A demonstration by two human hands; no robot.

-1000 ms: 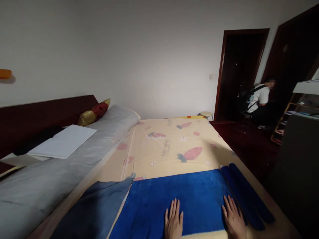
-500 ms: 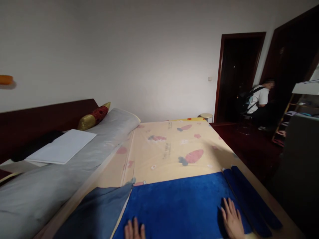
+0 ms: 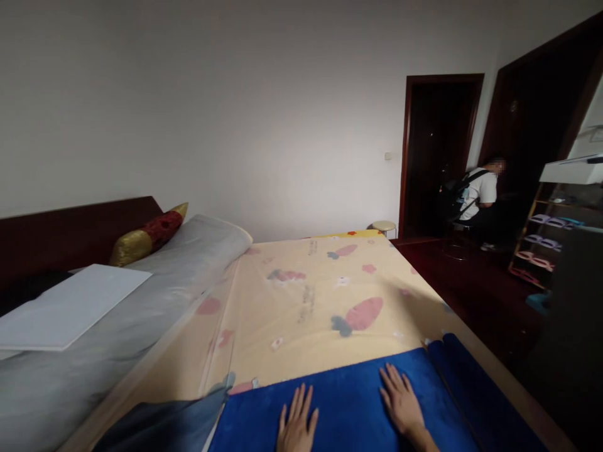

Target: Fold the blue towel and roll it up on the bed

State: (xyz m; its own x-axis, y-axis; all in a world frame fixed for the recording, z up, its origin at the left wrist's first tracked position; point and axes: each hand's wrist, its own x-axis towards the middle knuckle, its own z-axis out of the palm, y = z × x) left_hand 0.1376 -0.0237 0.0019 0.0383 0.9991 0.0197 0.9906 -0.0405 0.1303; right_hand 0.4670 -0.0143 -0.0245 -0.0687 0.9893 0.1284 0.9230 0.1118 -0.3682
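A deep blue plush cloth (image 3: pixel 348 402) lies spread on the near end of a bed with a cream carrot-print sheet (image 3: pixel 306 295). My left hand (image 3: pixel 296 425) rests flat on the cloth near its middle, fingers stretched out. My right hand (image 3: pixel 400 402) lies flat on the cloth a little to the right, fingers spread. A folded strip of the blue cloth (image 3: pixel 475 402) runs along the bed's right edge. A grey-blue fabric (image 3: pixel 169 424) lies just left of the blue cloth.
A long grey bolster (image 3: pixel 117 339) with a white board (image 3: pixel 66 307) on it and a gold-and-red cushion (image 3: pixel 148 233) line the dark headboard at left. A person with a backpack (image 3: pixel 473 191) sits by the dark doorway. A shelf (image 3: pixel 546 232) stands at right.
The camera tilted up and swung right. My left hand slid from the cloth's left part toward its middle, and my right hand moved left, away from the folded strip.
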